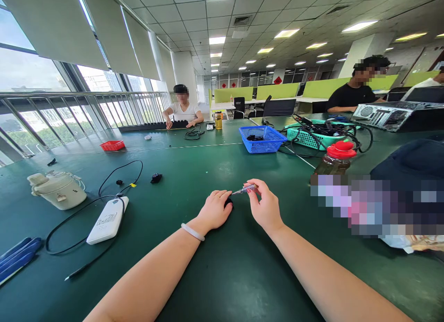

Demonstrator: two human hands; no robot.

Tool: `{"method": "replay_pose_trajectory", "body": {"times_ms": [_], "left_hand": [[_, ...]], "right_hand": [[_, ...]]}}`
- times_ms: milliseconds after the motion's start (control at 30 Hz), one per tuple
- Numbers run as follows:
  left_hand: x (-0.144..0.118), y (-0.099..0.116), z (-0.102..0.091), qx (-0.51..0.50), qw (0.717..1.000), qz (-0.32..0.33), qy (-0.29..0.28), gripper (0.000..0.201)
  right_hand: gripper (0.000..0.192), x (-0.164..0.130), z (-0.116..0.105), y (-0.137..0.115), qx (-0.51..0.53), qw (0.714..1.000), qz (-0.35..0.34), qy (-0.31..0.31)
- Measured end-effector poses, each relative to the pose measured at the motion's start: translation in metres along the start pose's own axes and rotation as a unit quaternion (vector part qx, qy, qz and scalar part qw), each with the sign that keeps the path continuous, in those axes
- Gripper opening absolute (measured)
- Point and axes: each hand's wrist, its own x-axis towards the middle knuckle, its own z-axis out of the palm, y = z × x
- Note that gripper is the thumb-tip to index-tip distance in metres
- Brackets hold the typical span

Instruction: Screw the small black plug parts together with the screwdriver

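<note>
My right hand [266,205] pinches a small screwdriver [247,188] between thumb and fingers. Its thin shaft points left, and the tip reaches the fingertips of my left hand [214,211]. Under that left hand, closed over it on the green table, is a small black object [228,202]; most of it is covered, so its kind cannot be made out. A pale bracelet [193,232] circles my left wrist. Farther left on the table lie a small black piece [156,178] and a white power bank [107,220] with a black cable.
A blue basket [262,145] and a green basket [305,138] of cables stand ahead. To the right are a red-lidded bottle [333,161] and a dark bag [409,169]. At left sit a beige bottle [58,190] and a red tray [112,145]. Co-workers sit across the table and at right.
</note>
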Motion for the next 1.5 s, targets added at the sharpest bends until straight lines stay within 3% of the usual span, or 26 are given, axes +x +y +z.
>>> {"method": "replay_pose_trajectory", "body": {"times_ms": [1133, 1500], "left_hand": [[0.0004, -0.0027, 0.0021, -0.006, 0.999, -0.050, -0.005, 0.048], [-0.0012, -0.0023, -0.0001, 0.001, 0.998, -0.056, -0.006, 0.055]], "right_hand": [[0.018, 0.0003, -0.0026, -0.0031, -0.003, 1.000, 0.000, -0.004], [0.025, 0.0041, -0.0083, -0.0075, -0.044, 0.997, -0.054, 0.042]]}}
